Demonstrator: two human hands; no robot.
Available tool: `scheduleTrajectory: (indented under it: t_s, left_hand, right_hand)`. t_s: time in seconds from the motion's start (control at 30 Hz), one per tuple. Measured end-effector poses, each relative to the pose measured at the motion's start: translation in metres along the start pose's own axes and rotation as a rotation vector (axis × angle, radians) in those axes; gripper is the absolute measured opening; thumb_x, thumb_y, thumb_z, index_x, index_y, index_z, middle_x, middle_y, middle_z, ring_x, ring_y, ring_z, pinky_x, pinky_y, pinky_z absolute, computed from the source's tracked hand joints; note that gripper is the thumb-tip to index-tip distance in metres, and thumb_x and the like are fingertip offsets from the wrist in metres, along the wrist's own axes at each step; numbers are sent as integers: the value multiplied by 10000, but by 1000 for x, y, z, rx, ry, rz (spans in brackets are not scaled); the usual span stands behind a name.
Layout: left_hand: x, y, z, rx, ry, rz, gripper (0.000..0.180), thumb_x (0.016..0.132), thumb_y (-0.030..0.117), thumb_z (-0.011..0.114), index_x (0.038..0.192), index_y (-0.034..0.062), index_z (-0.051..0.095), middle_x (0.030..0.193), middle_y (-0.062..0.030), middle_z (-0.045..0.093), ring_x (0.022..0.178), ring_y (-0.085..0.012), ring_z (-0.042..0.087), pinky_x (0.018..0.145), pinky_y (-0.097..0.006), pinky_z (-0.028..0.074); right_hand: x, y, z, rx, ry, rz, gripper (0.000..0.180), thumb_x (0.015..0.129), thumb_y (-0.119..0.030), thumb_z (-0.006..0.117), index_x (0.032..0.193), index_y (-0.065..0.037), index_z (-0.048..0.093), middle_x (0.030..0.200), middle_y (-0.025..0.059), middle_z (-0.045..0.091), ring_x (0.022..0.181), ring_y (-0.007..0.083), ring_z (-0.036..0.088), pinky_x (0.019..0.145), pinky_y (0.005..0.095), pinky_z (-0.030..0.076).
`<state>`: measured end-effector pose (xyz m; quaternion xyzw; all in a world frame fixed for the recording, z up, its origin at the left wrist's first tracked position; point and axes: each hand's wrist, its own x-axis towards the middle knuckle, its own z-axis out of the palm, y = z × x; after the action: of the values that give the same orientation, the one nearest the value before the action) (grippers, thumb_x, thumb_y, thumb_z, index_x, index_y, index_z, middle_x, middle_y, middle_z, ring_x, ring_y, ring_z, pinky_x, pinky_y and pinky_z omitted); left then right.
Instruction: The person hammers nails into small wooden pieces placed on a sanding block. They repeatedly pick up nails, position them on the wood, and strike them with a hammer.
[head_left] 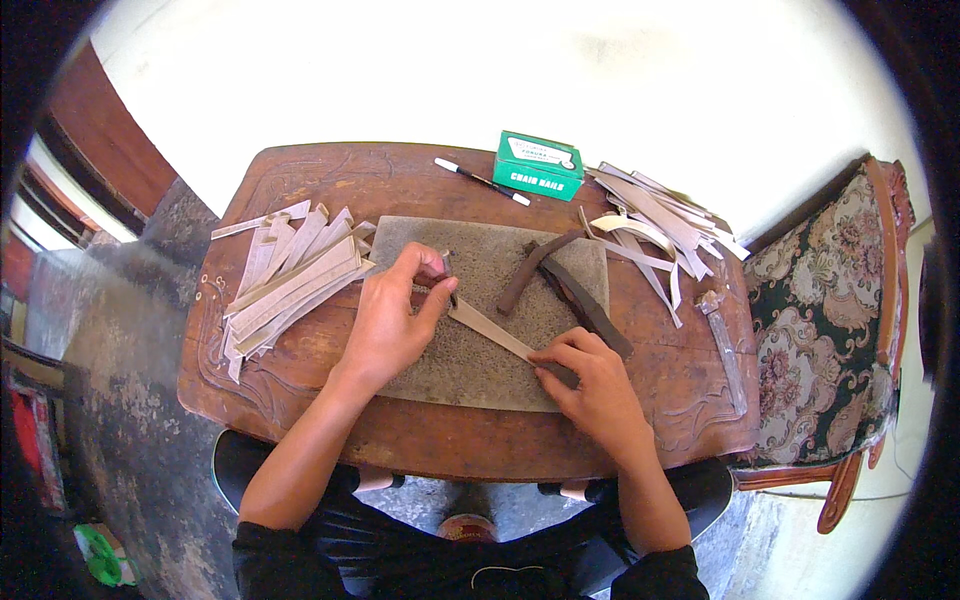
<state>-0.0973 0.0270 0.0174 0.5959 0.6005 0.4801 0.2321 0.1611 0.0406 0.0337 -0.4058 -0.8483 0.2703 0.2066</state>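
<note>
A narrow beige-grey strip (pixel 492 332) slants over a rough grey slab (pixel 470 392) on the wooden table. At its far end, the thumb and index finger of my left hand (pixel 392 318) are pinched together, with a small dark piece between the fingertips. That piece is too small to name, and I cannot tell whether it is part of the strip. Lower right, my right hand (pixel 592 385) pinches the strip's near end between thumb and fingers. Two dark brown curved strips (pixel 590 312) lie crossed on the slab, just beyond my right hand.
Left of the slab is a pile of pale strips (pixel 300 285); thinner, curled strips (pixel 655 215) lie back right. A green box (pixel 540 165) and a black-and-white marker (pixel 480 181) stand near the wall. A hammer-like tool (pixel 724 350) lies right, beside a floral upholstered chair (pixel 815 290).
</note>
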Motion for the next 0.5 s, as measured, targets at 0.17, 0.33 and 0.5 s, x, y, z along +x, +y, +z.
scheduleTrajectory:
  t_s: [0.17, 0.33, 0.5]
  left_hand:
    - [-5, -1, 3, 2, 36, 87, 200, 906, 23, 724, 1031, 25, 568, 935, -100, 681, 905, -215, 712, 738, -348, 591]
    - [-13, -5, 7, -4, 73, 150, 179, 903, 8, 719, 1068, 10, 649, 962, -113, 708, 896, -221, 720, 760, -330, 583]
    - [-14, -8, 9, -28, 79, 256, 173, 903, -15, 702, 1076, -8, 702, 1013, -145, 724, 874, -243, 722, 745, -327, 570]
  right_hand:
    - [0, 0, 1, -10, 6, 8, 170, 845, -96, 728, 1011, -57, 735, 999, 130, 640, 984, 345, 616, 884, 434, 509]
    - [-1, 1, 2, -25, -9, 15, 183, 841, -104, 736, 1018, -59, 732, 1021, 128, 643, 994, 343, 618, 886, 424, 511]
    - [6, -1, -12, -63, 123, 43, 298, 830, -154, 767, 1113, -69, 720, 1055, 146, 633, 1010, 349, 605, 910, 433, 495]
